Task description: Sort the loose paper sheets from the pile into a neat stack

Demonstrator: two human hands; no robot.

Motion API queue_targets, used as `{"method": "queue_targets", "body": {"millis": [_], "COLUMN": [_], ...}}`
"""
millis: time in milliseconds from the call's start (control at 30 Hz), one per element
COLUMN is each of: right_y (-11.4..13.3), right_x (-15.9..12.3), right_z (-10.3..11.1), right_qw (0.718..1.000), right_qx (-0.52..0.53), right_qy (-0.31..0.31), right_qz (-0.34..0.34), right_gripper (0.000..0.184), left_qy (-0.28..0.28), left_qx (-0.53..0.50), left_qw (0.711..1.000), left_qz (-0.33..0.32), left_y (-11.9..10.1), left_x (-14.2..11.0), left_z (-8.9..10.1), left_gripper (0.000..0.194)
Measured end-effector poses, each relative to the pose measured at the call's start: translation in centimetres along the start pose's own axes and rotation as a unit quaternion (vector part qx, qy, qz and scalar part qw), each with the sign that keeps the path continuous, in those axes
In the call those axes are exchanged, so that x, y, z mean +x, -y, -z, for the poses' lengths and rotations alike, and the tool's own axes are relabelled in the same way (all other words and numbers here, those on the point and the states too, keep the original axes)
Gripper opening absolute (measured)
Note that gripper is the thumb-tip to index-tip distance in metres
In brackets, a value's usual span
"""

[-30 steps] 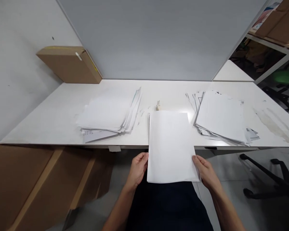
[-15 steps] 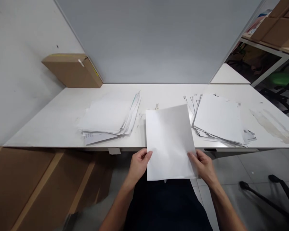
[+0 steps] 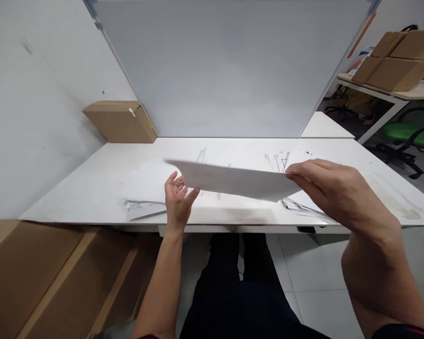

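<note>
A sheet of white paper [image 3: 236, 182], possibly several sheets together, hangs above the table, tilted so it looks like a narrow band. My right hand [image 3: 334, 190] pinches its right end between thumb and fingers. At the other end, my left hand [image 3: 178, 200] is open, thumb apart and fingers loosely bent, close to the paper's left edge; whether it touches is hard to tell. Behind that hand lies a stack of papers [image 3: 146, 209], partly hidden. Another paper stack [image 3: 302, 201] shows beneath my right hand, mostly covered by it.
The white table [image 3: 74, 188] meets a grey-white panel [image 3: 215, 70] at its back. A flat cardboard box [image 3: 118, 123] leans in the back left corner. Large cardboard [image 3: 49, 273] stands at lower left. A green chair [image 3: 410, 132] and boxes [image 3: 392, 70] on another table are at right.
The paper has been raised off my lap and tipped nearly edge-on. My left hand has let go of its left side; my right hand has lifted with it. The view has tilted up.
</note>
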State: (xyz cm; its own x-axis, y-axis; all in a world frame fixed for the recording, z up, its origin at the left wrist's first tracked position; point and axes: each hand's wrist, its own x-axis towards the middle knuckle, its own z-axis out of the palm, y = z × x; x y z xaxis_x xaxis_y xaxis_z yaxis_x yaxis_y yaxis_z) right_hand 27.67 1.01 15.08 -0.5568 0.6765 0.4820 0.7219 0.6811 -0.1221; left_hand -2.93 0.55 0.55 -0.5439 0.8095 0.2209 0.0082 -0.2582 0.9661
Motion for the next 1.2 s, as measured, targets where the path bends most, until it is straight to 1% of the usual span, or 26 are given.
{"method": "queue_targets", "body": {"millis": [33,67,133,200,267,367,433,533,633,700,767,900,1000,1067,1100,1167,1200], "right_y": [0.2,0.4,0.5,0.3,-0.1,-0.4,-0.3,0.3,0.9,1.1,1.2,1.2,1.1,0.8,0.5,-0.4,-0.9], "right_x": [0.6,1.0,1.4,1.6,1.7,2.1,2.6,3.2,3.7,3.8,3.9,4.2,4.5,4.6,4.6,4.3,4.1], "right_z": [0.1,-0.1,-1.2,-2.6,-3.6,-3.6,-2.9,-2.2,-2.5,-2.9,-3.1,-3.4,-3.7,-3.7,-3.6,-3.5,-3.6], "right_qw": [1.0,0.998,0.992,0.984,0.977,0.971,0.973,0.976,0.967,0.961,0.96,0.966,0.968,0.973,0.979,0.992,0.991], "right_qx": [-0.015,-0.026,-0.042,-0.055,-0.074,-0.099,-0.101,-0.107,-0.12,-0.119,-0.114,-0.081,-0.043,-0.02,-0.003,0.048,0.083], "right_qy": [0.026,0.057,0.12,0.169,0.2,0.217,0.204,0.19,0.225,0.247,0.254,0.245,0.248,0.23,0.2,0.104,0.054], "right_qz": [0.011,0.018,0.018,0.007,-0.007,-0.023,-0.024,-0.02,-0.023,-0.025,-0.024,-0.023,-0.019,-0.015,-0.022,-0.06,-0.087], "right_gripper": [0.021,0.023,0.024,0.023,0.021,0.019,0.019,0.018,0.019,0.019,0.02,0.013,0.018,0.021,0.022,0.018,0.017], "left_qy": [0.002,0.015,0.074,0.133,0.164,0.16,0.153,0.157,0.159,0.158,0.169,0.177,0.165,0.139,0.112,0.045,0.021], "left_qx": [0.027,0.045,0.062,0.07,0.085,0.093,0.074,0.029,-0.007,-0.022,-0.022,-0.003,0.002,0.008,0.002,-0.034,-0.059], "left_qw": [1.0,0.998,0.995,0.988,0.982,0.981,0.983,0.986,0.987,0.987,0.985,0.984,0.985,0.988,0.991,0.995,0.994], "left_qz": [-0.016,-0.029,-0.031,-0.02,-0.026,-0.052,-0.062,-0.051,-0.015,-0.01,-0.017,-0.029,-0.042,-0.062,-0.073,-0.087,-0.084], "left_y": [0.7,1.4,2.5,2.9,2.8,2.1,1.6,1.6,2.1,2.4,2.4,1.6,0.9,0.7,0.8,1.1,1.3], "left_x": [0.0,-0.2,-0.7,-1.3,-1.4,-0.9,-0.5,-0.3,-0.5,-0.7,-0.8,-0.9,-1.1,-1.1,-1.0,-0.9,-0.8], "left_z": [0.3,0.6,1.0,1.1,0.9,0.5,0.2,0.0,-0.1,0.0,0.0,-0.3,-0.6,-0.3,-0.1,0.5,0.7], "left_gripper": [0.072,0.064,0.045,0.031,0.026,0.023,0.023,0.025,0.031,0.035,0.036,0.033,0.029,0.029,0.032,0.047,0.055]}}
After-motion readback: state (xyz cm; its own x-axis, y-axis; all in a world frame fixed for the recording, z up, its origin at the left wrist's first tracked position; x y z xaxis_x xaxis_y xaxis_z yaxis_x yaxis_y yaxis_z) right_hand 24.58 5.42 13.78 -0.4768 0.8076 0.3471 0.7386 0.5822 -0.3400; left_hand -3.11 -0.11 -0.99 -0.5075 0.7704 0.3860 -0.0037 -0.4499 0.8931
